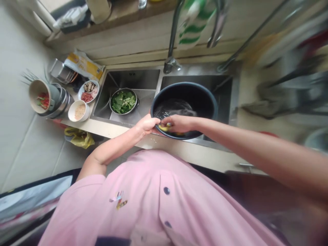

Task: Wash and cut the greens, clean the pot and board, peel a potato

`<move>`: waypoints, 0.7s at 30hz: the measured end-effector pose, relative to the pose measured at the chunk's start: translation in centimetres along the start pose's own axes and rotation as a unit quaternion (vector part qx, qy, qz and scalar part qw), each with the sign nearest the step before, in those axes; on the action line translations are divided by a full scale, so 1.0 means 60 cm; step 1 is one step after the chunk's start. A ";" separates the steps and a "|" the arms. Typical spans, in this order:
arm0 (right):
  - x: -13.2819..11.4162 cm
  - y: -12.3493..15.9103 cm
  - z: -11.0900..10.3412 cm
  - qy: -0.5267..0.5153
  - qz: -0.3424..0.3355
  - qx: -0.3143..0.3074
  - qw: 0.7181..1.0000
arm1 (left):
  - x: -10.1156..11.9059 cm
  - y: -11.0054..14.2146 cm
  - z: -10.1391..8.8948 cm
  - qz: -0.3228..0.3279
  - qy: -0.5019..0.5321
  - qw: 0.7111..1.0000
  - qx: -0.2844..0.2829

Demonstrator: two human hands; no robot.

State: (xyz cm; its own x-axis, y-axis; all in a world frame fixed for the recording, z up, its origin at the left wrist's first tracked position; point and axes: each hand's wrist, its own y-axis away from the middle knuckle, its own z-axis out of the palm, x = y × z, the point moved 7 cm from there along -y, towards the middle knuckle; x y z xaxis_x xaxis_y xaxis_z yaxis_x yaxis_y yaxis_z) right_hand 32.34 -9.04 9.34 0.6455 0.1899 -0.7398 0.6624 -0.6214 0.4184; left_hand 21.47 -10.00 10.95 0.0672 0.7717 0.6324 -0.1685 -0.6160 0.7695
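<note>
A big dark round pot (pixel 214 106) is tilted over the right sink basin, with a little water swirling at its bottom. At its near left rim, my left hand (pixel 148 123) is closed on the edge, thumb on top. My right hand (pixel 180 123) reaches inside the pot against the near wall, its fingers bent around a soft yellow thing, seemingly a sponge (pixel 164 127). Most of the sponge is hidden by that hand. In the left basin, a round strainer-like bowl (pixel 135 108) holds green leaves (pixel 123 101).
Behind the basins stands a faucet (pixel 168 65); a green-striped cloth (pixel 193 25) hangs above. Left on the counter are a plate of cut food (pixel 88 91), a white bowl (pixel 79 111), stacked metal bowls (pixel 63 102) and a yellow package (pixel 84 65). Blurred items crowd the right.
</note>
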 end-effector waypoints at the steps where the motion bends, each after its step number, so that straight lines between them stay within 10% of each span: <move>1: -0.006 0.000 -0.007 0.063 -0.028 0.024 0.997 | 0.001 0.000 0.000 0.006 -0.010 1.000 0.002; 5: -0.047 -0.009 -0.034 0.295 -0.112 0.143 0.938 | 0.009 0.005 0.013 0.045 -0.022 0.999 0.000; 9: -0.036 -0.030 -0.049 0.409 -0.080 0.133 0.899 | 0.002 0.006 0.015 0.041 -0.026 0.999 0.000; 16: 0.040 -0.016 -0.079 0.378 0.164 0.160 0.897 | 0.001 -0.002 -0.005 0.061 -0.031 0.996 0.050; 21: 0.049 -0.001 -0.034 0.270 0.248 0.026 0.930 | 0.018 -0.002 -0.001 0.102 -0.030 0.991 0.080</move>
State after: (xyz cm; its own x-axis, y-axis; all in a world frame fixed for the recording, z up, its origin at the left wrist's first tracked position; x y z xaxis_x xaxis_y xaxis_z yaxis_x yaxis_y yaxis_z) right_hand 34.96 -6.90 8.23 0.9728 0.2156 -0.0846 0.2224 -0.7675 0.6012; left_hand 21.50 -9.04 11.53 0.1077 0.6208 0.7765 -0.0262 -0.7790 0.6264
